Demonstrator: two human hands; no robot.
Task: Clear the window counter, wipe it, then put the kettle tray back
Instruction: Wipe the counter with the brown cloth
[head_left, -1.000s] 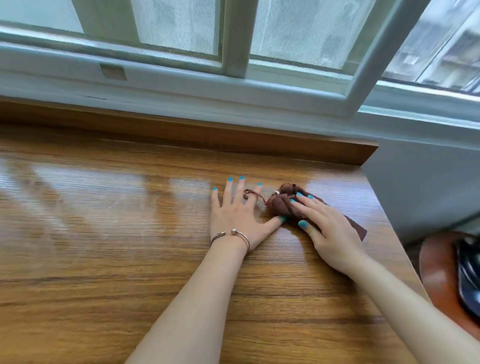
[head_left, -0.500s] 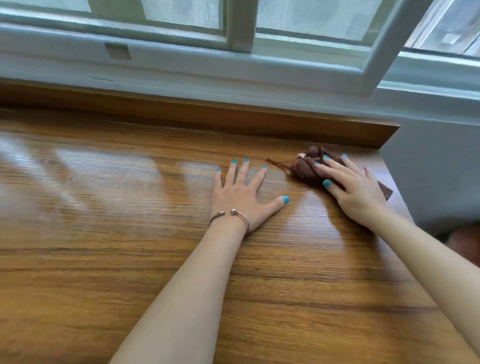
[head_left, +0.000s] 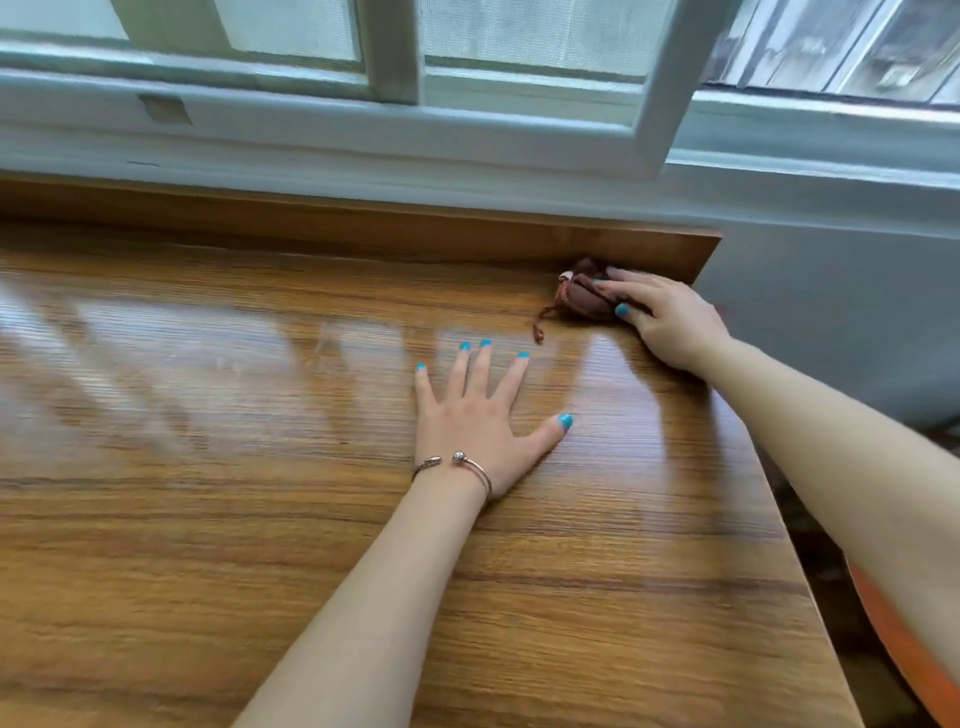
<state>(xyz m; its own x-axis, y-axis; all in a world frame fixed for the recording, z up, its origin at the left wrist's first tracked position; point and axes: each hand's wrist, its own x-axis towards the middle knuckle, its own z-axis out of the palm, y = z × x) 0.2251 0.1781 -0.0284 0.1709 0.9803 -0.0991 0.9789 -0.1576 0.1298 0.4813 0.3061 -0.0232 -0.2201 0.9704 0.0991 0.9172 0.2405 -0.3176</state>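
A bunched brown cloth (head_left: 582, 297) lies in the far right corner of the glossy wooden counter (head_left: 208, 467), against the raised wooden back ledge (head_left: 363, 234). My right hand (head_left: 670, 325) presses down on the cloth with fingers laid over it, and a loose thread trails from the cloth toward the left. My left hand (head_left: 480, 421) rests flat on the counter with fingers spread, a short way in front and to the left of the cloth. A bracelet sits on that wrist. No kettle tray is in view.
A pale window frame (head_left: 395, 119) runs behind the ledge. The counter's right edge (head_left: 789, 519) drops off beside a grey wall (head_left: 831, 312). Something orange (head_left: 904, 654) shows low at the right.
My right hand has pushed the cloth away from my left hand, toward the back right corner against the ledge. My left hand stays flat on the counter.
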